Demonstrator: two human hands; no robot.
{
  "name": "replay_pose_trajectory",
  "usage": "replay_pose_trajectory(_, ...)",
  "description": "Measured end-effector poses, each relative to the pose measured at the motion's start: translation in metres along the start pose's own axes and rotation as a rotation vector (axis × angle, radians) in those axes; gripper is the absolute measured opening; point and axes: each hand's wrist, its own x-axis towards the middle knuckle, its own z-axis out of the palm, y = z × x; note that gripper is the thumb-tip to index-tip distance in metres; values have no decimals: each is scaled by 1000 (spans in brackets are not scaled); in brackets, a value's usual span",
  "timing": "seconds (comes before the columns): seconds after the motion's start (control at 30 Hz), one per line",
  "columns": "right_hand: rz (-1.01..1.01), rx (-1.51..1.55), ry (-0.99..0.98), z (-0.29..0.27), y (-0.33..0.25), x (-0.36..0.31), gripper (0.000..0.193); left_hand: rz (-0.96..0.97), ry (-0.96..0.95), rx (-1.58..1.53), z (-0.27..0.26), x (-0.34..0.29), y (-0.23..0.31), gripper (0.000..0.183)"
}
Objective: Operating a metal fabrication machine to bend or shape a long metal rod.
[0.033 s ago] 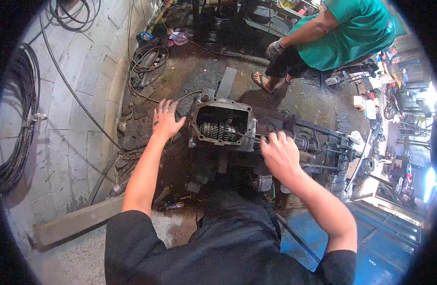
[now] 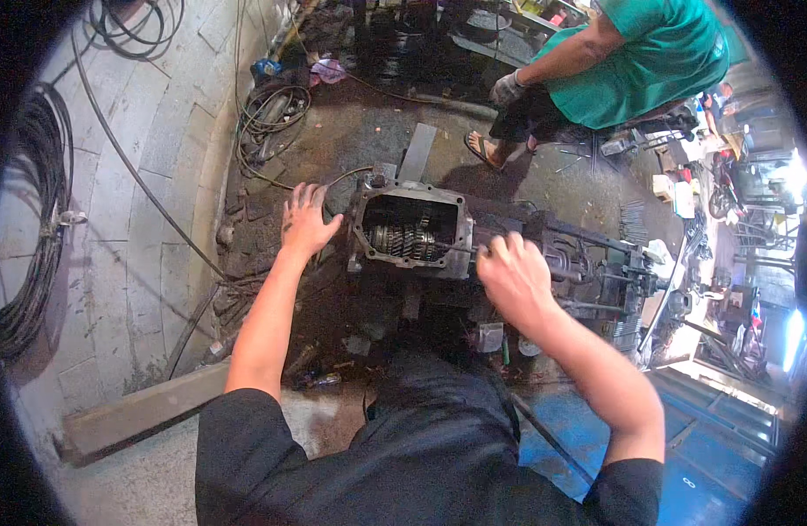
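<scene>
While the open grey metal gearbox housing [image 2: 412, 232] is steadied, left hand [image 2: 305, 221] is kept splayed empty beside it and right hand [image 2: 513, 276] curled at its edge, grip unclear.

Right hand [image 2: 514, 279]: covers right rim of open gearbox [image 2: 410, 231], grip contents hidden; gear teeth inside too small to count; co-worker in green shirt [image 2: 649, 53], upper right, cut off by frame edge; cable coil [image 2: 31, 219], far left, partly cropped.

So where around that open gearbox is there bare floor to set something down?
Bare paving lies left of the left hand, bordered by the coiled cables and a thin hose. A dark bare patch sits above the gearbox, toward the seated person's sandal. It is crowded right of the right hand, among shafts and parts, and littered below the gearbox.
</scene>
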Motion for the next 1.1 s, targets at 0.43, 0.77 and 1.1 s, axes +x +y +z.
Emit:
replay_pose_trajectory(0.43, -250, -55, -144, -22, -22, 127, 9, -63, -38, -33, 3, 6, -3, 75)
replay_pose_trajectory(0.77, 424, 703, -252, 81, 71, -83, 24, -45, 35, 5, 9, -15, -1, 74)
replay_pose_trajectory(1.1, 1029, 1774, -139, 89, 19, -215, 29, 154, 541, -339, 61, -104, 1, 56)
